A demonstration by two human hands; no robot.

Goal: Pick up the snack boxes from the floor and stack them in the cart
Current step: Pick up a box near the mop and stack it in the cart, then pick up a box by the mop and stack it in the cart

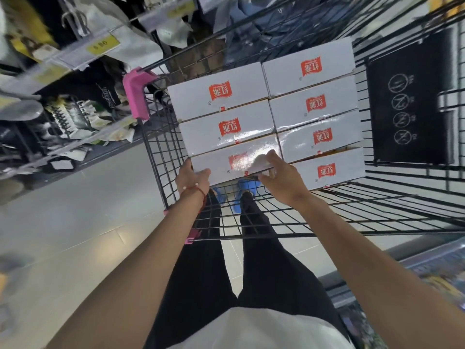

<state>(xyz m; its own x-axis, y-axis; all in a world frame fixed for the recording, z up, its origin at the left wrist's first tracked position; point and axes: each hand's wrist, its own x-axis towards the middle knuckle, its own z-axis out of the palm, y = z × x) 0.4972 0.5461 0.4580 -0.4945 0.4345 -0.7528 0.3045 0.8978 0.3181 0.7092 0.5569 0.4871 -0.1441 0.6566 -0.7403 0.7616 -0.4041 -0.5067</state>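
1. Fingers of both hands, left (192, 178) and right (279, 175), were closed on one box (234, 162), at its opposite ends.
2. Its long axis was spanned between them, crosswise.
3. It was held in the cart (161, 157), against the stacked boxes (251, 107) beyond the fingertips.

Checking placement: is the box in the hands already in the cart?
In. The box sits inside the cart with its row; left hand and right hand grip it.
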